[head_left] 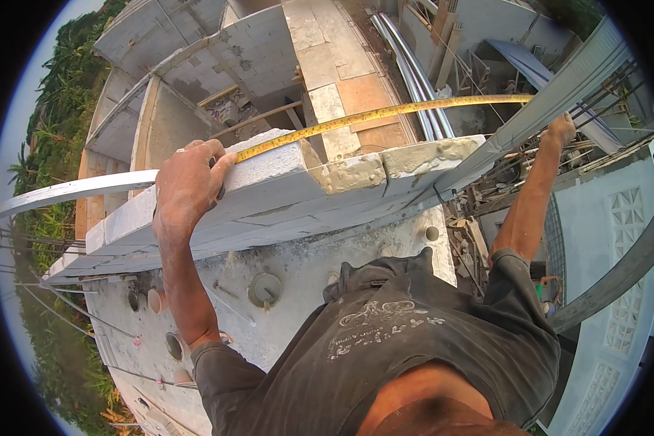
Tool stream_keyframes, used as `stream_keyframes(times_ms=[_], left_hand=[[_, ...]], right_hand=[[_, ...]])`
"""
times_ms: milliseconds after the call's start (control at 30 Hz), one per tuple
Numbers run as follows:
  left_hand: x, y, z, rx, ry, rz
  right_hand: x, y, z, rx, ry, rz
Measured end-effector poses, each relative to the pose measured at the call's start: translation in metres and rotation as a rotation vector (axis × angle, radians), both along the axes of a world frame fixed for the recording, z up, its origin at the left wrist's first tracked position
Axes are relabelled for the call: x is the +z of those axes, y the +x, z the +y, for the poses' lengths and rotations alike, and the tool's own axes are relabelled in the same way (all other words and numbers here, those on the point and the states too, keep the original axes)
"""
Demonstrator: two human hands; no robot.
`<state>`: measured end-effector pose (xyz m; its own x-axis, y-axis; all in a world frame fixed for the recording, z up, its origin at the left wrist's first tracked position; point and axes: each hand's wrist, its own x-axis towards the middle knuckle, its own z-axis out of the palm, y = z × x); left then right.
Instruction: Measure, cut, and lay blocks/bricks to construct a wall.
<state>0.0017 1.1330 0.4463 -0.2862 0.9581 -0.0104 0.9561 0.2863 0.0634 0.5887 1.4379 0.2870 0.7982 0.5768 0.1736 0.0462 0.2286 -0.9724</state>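
A yellow tape measure (pixel 385 111) is drawn out in a slight arc above a wall of pale lightweight blocks (pixel 269 163). My left hand (pixel 189 178) is closed at the near end of the blade on the wall's top edge. Its fingers mostly hide the tape's case. To the right, the blade reaches a tall grey metal profile (pixel 538 116), where its far end is out of sight. My right hand (pixel 558 132) is stretched out beyond that profile with fingers curled. What they grip, if anything, cannot be made out.
Rough mortar (pixel 352 173) covers part of the wall's top. A white bar (pixel 80 190) extends left past my left hand. Below, several buckets, one of them round (pixel 266 291), stand on the concrete floor (pixel 232 320). Wooden boards (pixel 363 98), metal pipes (pixel 414 73) and unfinished rooms lie beyond.
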Motion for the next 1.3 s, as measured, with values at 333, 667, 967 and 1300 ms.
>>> stream_keyframes(times_ms=[333,667,967,1300], left_hand=[[0.016,0.014,0.009,0.031,-0.06,0.015],[0.01,-0.014,0.001,0.118,-0.06,-0.182],[0.016,-0.038,-0.007,0.161,-0.103,-0.304],[0.013,-0.043,0.002,0.046,-0.103,-0.277]], right_hand=[[-0.01,0.009,0.006,-0.064,-0.025,-0.126],[0.024,-0.048,-0.036,-0.215,-0.222,-0.304],[0.026,-0.064,-0.041,-0.099,-0.113,-0.189],[0.012,-0.048,-0.041,-0.114,-0.17,-0.298]])
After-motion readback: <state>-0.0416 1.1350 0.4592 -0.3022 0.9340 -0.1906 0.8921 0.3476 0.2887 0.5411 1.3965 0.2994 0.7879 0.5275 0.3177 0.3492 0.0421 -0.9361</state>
